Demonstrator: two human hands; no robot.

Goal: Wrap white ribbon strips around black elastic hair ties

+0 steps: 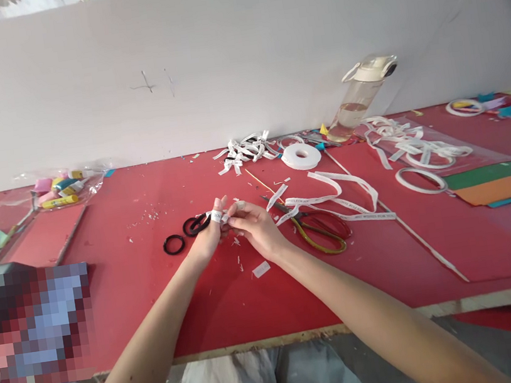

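At the middle of the red table, my left hand pinches a white printed ribbon, part of which lies across its thumb. My right hand meets it from the right, its fingertips closed on the same ribbon. The exact grip between the fingertips is partly hidden. Just left of my hands are black rings, some overlapping behind my left hand. Scissors with yellow-green and red handles lie to the right, near loose lengths of printed ribbon. A small cut ribbon piece rests below my right hand.
Behind stand a pile of ribbon bows, a white roll and a water bottle against the pale wall. White rings and coloured sheets lie right. Left are bagged glue sticks and a blurred-out object.
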